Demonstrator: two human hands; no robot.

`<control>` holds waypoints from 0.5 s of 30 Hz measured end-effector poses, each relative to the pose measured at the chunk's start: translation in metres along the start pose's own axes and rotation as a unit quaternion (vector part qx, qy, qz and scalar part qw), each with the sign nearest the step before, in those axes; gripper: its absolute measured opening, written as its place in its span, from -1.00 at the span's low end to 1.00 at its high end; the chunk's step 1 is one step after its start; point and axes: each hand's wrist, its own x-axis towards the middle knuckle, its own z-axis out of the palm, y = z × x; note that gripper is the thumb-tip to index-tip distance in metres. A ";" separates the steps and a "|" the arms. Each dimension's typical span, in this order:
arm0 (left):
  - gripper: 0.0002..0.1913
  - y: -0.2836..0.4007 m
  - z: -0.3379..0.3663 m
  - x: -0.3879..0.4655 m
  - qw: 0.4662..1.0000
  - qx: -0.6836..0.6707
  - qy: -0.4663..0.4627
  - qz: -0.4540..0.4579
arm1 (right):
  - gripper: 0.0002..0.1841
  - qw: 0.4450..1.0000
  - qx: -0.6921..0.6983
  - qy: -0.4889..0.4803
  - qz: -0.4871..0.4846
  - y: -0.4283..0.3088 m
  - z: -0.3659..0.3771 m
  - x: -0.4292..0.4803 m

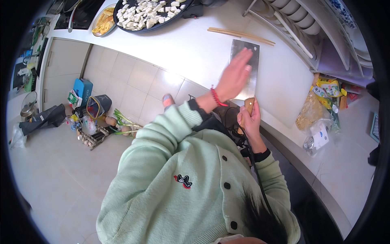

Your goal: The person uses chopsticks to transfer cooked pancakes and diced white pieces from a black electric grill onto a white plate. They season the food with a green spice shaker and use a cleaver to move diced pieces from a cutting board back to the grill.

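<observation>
My right hand point(251, 117) grips the wooden handle point(249, 105) of a steel cleaver point(253, 80), near the counter's front edge. The broad blade lies roughly flat over the white counter and points away from me. Stretched out above the blade, my left hand point(236, 76) is slightly blurred, with a red bracelet point(217, 97) at its wrist. It holds nothing; whether it touches the steel I cannot tell. Wooden chopsticks point(240, 35) lie just beyond the cleaver's far end.
A black pan point(146, 30) of pale, chopped pieces stands at the far side, beside a plate point(93, 30) of yellow food. A dish rack point(283, 42) holds bowls at the right, with food packets point(330, 88) nearby. Spring onions point(123, 120) and a small bin point(103, 105) are on the floor.
</observation>
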 end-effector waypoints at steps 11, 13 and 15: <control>-0.64 -0.009 -0.292 -0.080 0.918 -0.200 0.343 -0.026 | -0.36 0.972 -0.112 -0.201 0.055 0.010 0.178 -0.002; -0.72 -0.012 -0.348 -0.115 0.922 -0.125 0.364 -0.047 | -0.35 0.956 -0.135 -0.252 0.068 0.024 0.230 -0.003; -0.75 -0.013 -0.406 -0.154 0.924 -0.022 0.369 -0.095 | -0.33 0.943 -0.146 -0.290 0.078 0.042 0.288 -0.005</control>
